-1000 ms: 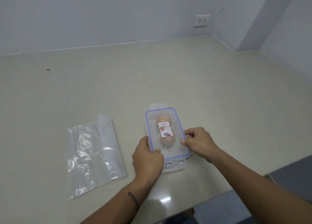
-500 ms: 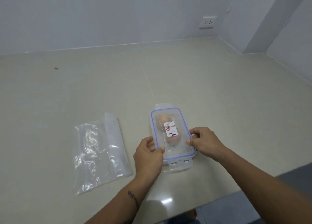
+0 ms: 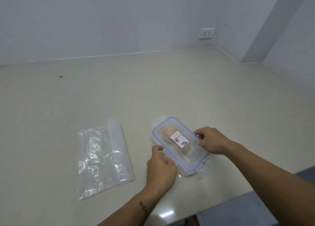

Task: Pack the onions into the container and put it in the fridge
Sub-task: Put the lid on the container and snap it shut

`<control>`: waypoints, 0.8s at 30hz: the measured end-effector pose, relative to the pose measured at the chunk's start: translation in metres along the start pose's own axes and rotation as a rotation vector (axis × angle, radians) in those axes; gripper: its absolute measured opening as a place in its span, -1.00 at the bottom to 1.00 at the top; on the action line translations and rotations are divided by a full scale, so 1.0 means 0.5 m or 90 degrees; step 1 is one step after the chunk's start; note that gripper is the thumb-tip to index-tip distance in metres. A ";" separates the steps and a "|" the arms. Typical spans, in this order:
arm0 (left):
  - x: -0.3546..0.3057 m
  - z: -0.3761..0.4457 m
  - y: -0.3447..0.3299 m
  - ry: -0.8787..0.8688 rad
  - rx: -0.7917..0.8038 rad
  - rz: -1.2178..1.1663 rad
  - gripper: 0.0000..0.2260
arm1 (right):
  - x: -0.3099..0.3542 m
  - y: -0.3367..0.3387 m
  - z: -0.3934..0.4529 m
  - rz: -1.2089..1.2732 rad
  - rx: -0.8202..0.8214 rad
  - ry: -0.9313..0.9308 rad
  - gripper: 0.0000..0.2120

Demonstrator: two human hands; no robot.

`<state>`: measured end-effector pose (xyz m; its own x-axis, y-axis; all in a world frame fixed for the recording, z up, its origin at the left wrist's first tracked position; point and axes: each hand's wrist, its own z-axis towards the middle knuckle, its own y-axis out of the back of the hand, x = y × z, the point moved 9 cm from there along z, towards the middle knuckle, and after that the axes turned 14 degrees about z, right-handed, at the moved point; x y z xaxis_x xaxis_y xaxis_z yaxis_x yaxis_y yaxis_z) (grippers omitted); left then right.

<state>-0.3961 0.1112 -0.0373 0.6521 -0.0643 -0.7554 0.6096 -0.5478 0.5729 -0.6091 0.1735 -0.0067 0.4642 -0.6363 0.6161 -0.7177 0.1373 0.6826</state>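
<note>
A clear rectangular container [image 3: 196, 164] with a blue-rimmed lid and a white sticker lies on the beige counter [image 3: 153, 93], turned at an angle. Pale pinkish onions [image 3: 167, 132] show through the lid. My right hand [image 3: 210, 140] grips the container's right long edge. My left hand [image 3: 161, 168] rests against its left long edge, fingers curled at the rim. The end latch flaps stick out at the near and far ends.
An empty clear plastic zip bag [image 3: 104, 157] lies flat to the left of my left hand. The counter's front edge runs close under my forearms. Walls close the back and right; a wall socket [image 3: 207, 33] sits at the back right.
The container has been turned clockwise so it lies at an angle, and both hands shifted with it along its long edges. The camera view has also drifted.
</note>
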 end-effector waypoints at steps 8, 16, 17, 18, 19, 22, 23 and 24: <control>-0.082 0.096 0.096 -0.190 -0.135 0.143 -0.77 | -0.045 0.004 -0.066 0.083 -0.170 -0.006 -0.55; -0.159 0.217 0.032 -0.322 0.062 0.397 -0.39 | -0.060 -0.040 -0.168 0.098 -0.207 -0.125 -0.57; -0.145 0.213 0.017 -0.307 0.090 0.399 -0.38 | -0.057 -0.049 -0.171 0.120 -0.203 -0.128 -0.53; -0.133 0.205 0.007 -0.298 0.096 0.392 -0.39 | -0.055 -0.059 -0.171 0.138 -0.201 -0.131 -0.46; -0.123 0.196 0.003 -0.291 0.079 0.376 -0.40 | -0.055 -0.072 -0.169 0.157 -0.195 -0.134 -0.35; -0.099 0.173 0.021 -0.240 -0.007 0.325 -0.42 | -0.053 -0.090 -0.159 0.232 -0.201 -0.119 -0.20; -0.093 0.168 0.031 -0.218 -0.031 0.323 -0.43 | -0.054 -0.083 -0.156 0.255 -0.222 -0.105 -0.24; -0.089 0.162 0.042 -0.200 -0.056 0.331 -0.44 | -0.059 -0.072 -0.151 0.271 -0.242 -0.093 -0.28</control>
<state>-0.4488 0.0351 -0.0175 0.7185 -0.5548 -0.4194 0.2905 -0.3085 0.9058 -0.5578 0.2446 -0.0195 0.0805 -0.5602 0.8245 -0.5768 0.6484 0.4969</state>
